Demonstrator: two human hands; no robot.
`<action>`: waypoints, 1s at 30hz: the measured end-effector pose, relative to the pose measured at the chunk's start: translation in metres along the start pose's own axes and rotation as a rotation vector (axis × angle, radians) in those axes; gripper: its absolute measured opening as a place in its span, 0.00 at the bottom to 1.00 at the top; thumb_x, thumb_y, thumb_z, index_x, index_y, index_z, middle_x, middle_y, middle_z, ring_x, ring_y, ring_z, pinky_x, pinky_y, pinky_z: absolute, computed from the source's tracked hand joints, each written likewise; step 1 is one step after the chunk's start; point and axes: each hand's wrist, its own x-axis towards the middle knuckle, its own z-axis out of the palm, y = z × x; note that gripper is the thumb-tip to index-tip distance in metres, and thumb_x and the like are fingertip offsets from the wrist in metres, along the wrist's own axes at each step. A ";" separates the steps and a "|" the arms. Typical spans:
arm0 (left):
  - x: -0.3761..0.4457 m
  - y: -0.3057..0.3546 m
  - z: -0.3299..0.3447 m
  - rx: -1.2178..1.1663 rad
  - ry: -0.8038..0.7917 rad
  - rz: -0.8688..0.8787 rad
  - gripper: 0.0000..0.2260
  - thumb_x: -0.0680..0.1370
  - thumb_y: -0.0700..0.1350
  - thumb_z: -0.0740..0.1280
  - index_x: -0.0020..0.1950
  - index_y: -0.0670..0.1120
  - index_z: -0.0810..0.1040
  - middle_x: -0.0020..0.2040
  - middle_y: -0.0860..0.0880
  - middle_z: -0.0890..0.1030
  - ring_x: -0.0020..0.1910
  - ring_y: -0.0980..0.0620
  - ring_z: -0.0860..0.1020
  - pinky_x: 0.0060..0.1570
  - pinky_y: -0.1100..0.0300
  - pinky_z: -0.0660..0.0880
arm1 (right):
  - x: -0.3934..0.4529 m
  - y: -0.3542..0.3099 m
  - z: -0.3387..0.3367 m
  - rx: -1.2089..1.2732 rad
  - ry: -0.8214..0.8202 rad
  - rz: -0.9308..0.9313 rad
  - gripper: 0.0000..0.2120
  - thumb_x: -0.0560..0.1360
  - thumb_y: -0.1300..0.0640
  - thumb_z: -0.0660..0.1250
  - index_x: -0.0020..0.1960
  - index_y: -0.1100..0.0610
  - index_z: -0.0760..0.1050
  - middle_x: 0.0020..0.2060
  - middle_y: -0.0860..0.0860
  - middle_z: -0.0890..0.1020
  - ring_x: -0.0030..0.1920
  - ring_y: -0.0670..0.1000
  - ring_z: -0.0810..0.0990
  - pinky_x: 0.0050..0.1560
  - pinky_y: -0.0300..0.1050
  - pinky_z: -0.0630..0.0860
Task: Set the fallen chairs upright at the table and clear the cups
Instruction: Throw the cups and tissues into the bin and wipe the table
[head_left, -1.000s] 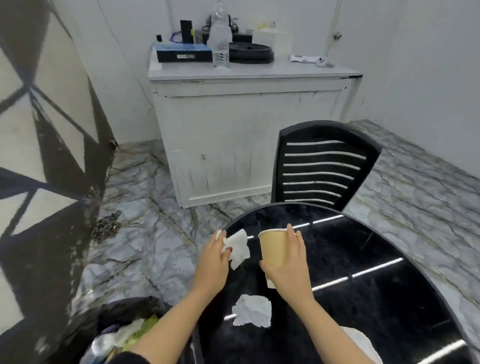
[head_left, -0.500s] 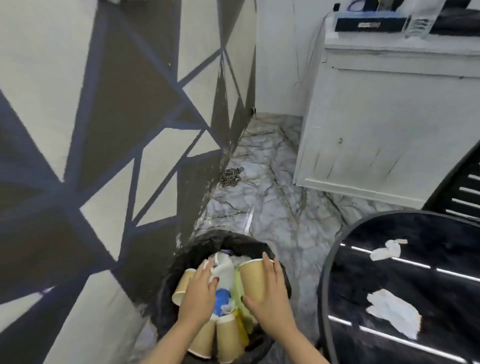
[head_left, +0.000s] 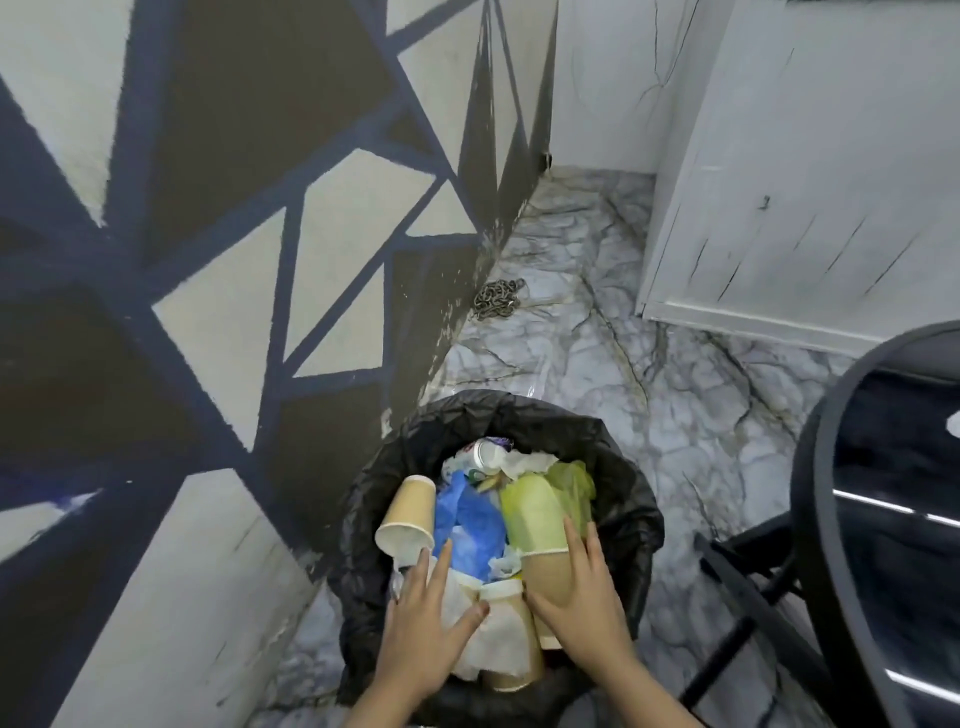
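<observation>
Left hand (head_left: 423, 618): open, fingers spread on white tissue (head_left: 488, 636) in bin (head_left: 631, 499).
Right hand (head_left: 582, 597): gripping paper cup (head_left: 545, 577) at bin's near edge.

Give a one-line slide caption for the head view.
Both hands, left and right, press paper cups and tissue into a black-lined trash bin.

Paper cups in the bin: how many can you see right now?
3: one cup at the bin's left edge, one cup under the right hand, one cup between both hands. More may be buried.
</observation>
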 end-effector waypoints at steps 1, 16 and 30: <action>-0.001 0.002 -0.003 0.014 -0.008 0.001 0.40 0.66 0.75 0.52 0.71 0.63 0.37 0.78 0.52 0.43 0.76 0.50 0.45 0.73 0.46 0.49 | -0.002 -0.002 -0.001 -0.017 0.000 -0.006 0.47 0.66 0.39 0.68 0.74 0.43 0.40 0.76 0.51 0.44 0.75 0.52 0.54 0.69 0.52 0.64; -0.022 0.245 -0.107 -0.009 0.054 0.538 0.30 0.76 0.59 0.60 0.74 0.58 0.51 0.78 0.51 0.50 0.76 0.51 0.48 0.74 0.45 0.50 | -0.076 -0.097 -0.235 0.132 0.349 -0.151 0.42 0.70 0.44 0.68 0.74 0.43 0.44 0.74 0.42 0.45 0.72 0.39 0.45 0.73 0.45 0.51; -0.115 0.395 0.035 0.171 -0.320 0.923 0.29 0.76 0.59 0.59 0.74 0.61 0.51 0.78 0.51 0.48 0.76 0.50 0.49 0.73 0.42 0.47 | -0.250 0.056 -0.330 0.060 0.785 0.513 0.42 0.70 0.42 0.67 0.74 0.44 0.45 0.76 0.48 0.48 0.75 0.49 0.51 0.74 0.50 0.56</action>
